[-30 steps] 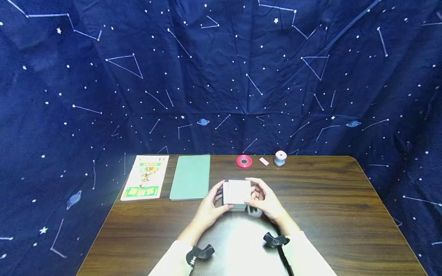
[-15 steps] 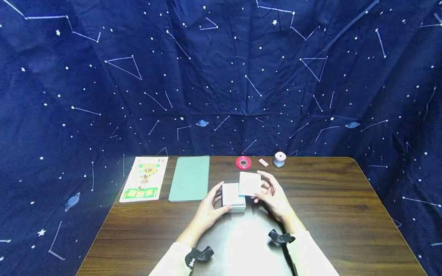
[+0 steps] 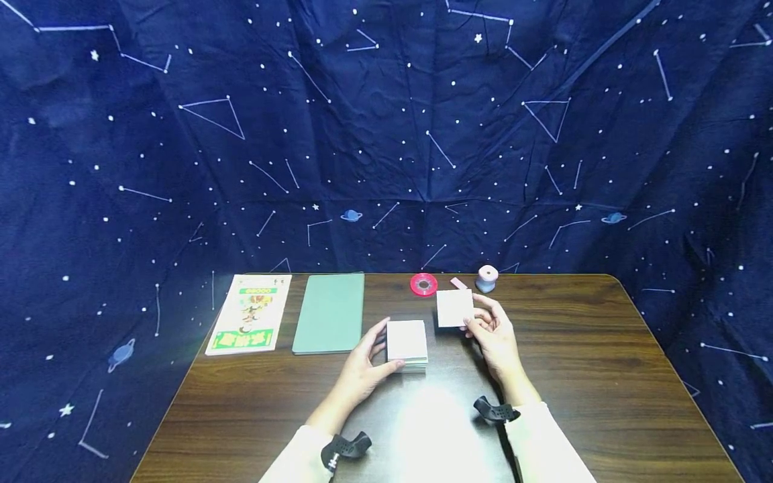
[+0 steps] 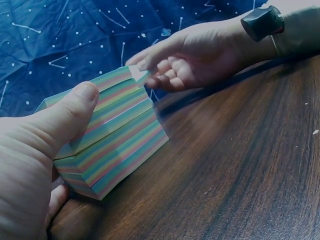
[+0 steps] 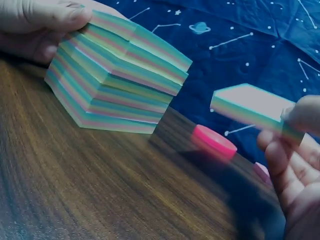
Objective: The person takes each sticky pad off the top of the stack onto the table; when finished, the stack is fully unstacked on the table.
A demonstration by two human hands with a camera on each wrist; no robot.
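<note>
A tall stack of square note paper [image 3: 406,339] has a white top and edges banded in green, yellow, pink and blue. My left hand [image 3: 361,370] grips it from the left, thumb on the near side; some of its fingers are hidden behind the stack. Between thumb and fingers, my right hand [image 3: 498,342] pinches a thinner note pad [image 3: 454,308], white on top with the same striped edge. In the right wrist view this note pad [image 5: 252,105] is up off the table, apart from the stack [image 5: 117,75].
Along the table's back edge lie a red ring-shaped roll [image 3: 424,284], a small pink block [image 3: 459,283] and a pale spool [image 3: 486,278]. A green notebook [image 3: 329,314] and a printed booklet [image 3: 249,314] lie left. A starry blue cloth [image 3: 386,134] hangs behind the wooden table [image 3: 604,376].
My right hand has lifted the note pad off the top of the stack and carried it right and toward the back. My left hand has stayed on the stack.
</note>
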